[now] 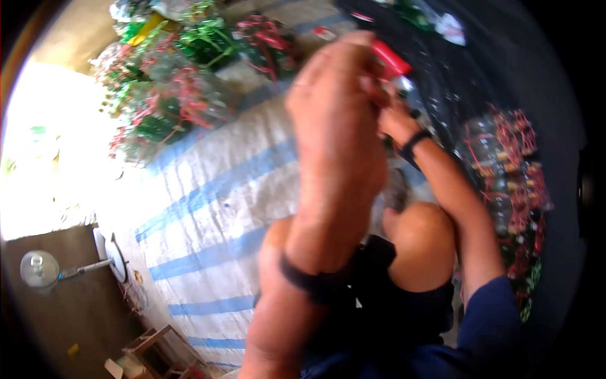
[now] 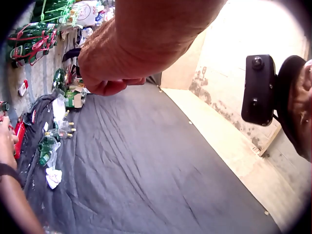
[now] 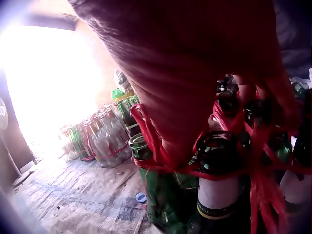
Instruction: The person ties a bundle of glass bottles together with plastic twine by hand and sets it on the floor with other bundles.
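In the head view my left hand (image 1: 341, 126) is raised in front of the camera, blurred by motion. Its fingers (image 2: 112, 87) look curled in the left wrist view, and I cannot tell whether they hold anything. Lower down, my right hand (image 1: 398, 120) is over a bundle of green glass bottles (image 3: 165, 200). Red plastic string (image 3: 151, 141) runs round the bottle necks, and the right thumb presses into it while the fingers reach over the necks. One dark bottle neck (image 3: 217, 151) with a pale label stands just below that hand. Most of the bundle is hidden in the head view.
Bundles of tied bottles (image 1: 183, 95) stand at the back left, and more (image 1: 505, 170) line the right side. A red object (image 1: 391, 60) lies near the black sheet (image 2: 136, 161). Loose bottles (image 2: 46, 148) lie on that sheet. A fan (image 1: 110, 256) stands at left.
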Motion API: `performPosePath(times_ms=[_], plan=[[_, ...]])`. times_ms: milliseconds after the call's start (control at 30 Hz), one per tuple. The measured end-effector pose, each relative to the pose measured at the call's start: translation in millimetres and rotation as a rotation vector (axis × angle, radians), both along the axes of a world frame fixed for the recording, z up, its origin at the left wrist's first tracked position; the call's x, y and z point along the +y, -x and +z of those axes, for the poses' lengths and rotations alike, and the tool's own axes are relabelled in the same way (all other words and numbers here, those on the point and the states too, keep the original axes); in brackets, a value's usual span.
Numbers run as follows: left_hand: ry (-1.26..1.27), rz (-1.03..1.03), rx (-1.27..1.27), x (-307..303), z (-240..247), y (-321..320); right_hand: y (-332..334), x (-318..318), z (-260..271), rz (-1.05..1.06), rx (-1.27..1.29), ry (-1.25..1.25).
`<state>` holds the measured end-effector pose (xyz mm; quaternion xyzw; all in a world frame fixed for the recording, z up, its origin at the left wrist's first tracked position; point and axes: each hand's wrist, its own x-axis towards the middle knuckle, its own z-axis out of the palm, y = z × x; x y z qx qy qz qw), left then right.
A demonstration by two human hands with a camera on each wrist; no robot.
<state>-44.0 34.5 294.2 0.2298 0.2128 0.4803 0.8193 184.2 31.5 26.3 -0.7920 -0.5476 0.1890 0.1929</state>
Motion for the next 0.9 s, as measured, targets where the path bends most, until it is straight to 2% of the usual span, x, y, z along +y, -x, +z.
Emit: performPosePath(times_ms=[33, 67, 133, 200, 267, 300, 567, 800, 900], plan=[[-0.003, 0.004, 0.014, -2, 1, -4, -7, 4, -25, 0.100, -0.375, -0.046], [0.000, 0.004, 0.024, -4, 2, -6, -19, 8, -53, 0.102, -0.481, -0.007], [0.036, -0.014, 0.068, -10, 14, -4, 15, 0, 11, 0.027, -0.422, 0.122], [0.036, -0.006, 0.078, -12, 15, -4, 10, 7, 4, 0.008, -0.393, 0.151], [0.007, -0.005, 0.071, -13, 12, -5, 18, -9, 20, 0.062, -0.409, -0.008], [-0.007, -0.016, 0.060, -13, 11, -4, 23, -8, 37, 0.049, -0.339, 0.116], [0.057, -0.039, 0.094, -16, 11, -7, 15, -18, 34, 0.023, -0.361, 0.176], [0.022, -0.060, 0.029, -18, -2, -20, 10, -24, 28, 0.014, -0.377, 0.186], [0.013, -0.056, 0.088, -19, -2, -23, 8, -29, 26, 0.010, -0.381, 0.193]])
